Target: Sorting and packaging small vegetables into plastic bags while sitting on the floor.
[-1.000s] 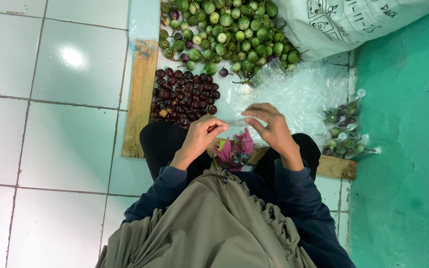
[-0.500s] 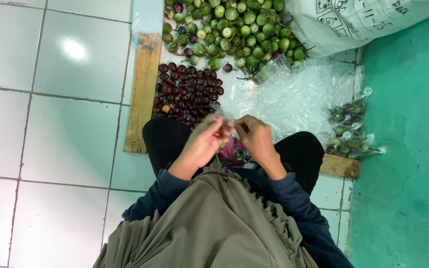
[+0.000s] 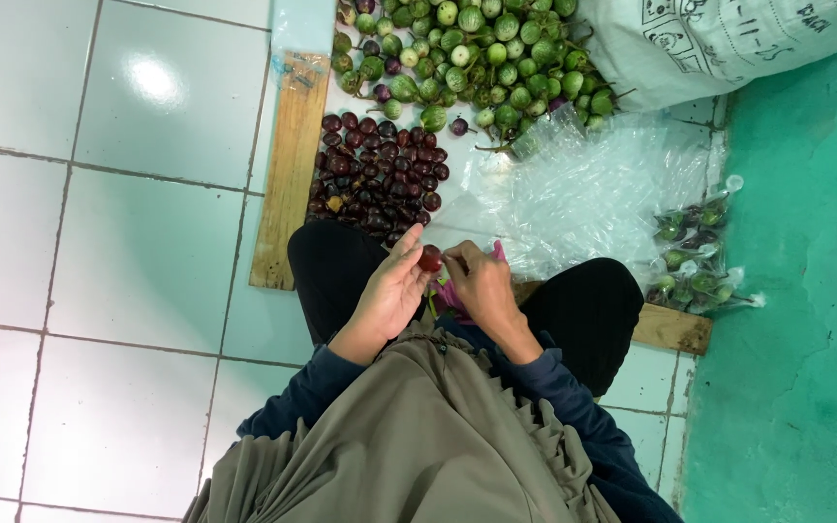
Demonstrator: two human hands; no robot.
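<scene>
My left hand (image 3: 389,291) and my right hand (image 3: 481,286) meet over my lap, fingertips together. Between them sits one small dark red round fruit (image 3: 430,259), pinched by the left fingers with the right fingers touching it. Just beyond lies a heap of dark purple round fruits (image 3: 380,174), and farther off a bigger pile of small green round eggplants (image 3: 467,58). A bit of pink material (image 3: 448,291) shows under my right hand.
A wooden plank (image 3: 288,165) borders the piles on the left. Clear plastic bags (image 3: 583,194) lie crumpled to the right, with filled bags of fruit (image 3: 695,261) beside them. A white sack (image 3: 719,39) is at top right. Teal floor (image 3: 806,291) lies right.
Both hands have drawn closer together and lower toward my lap. The clear bag held earlier is gone from my fingers; a dark red fruit is now between them.
</scene>
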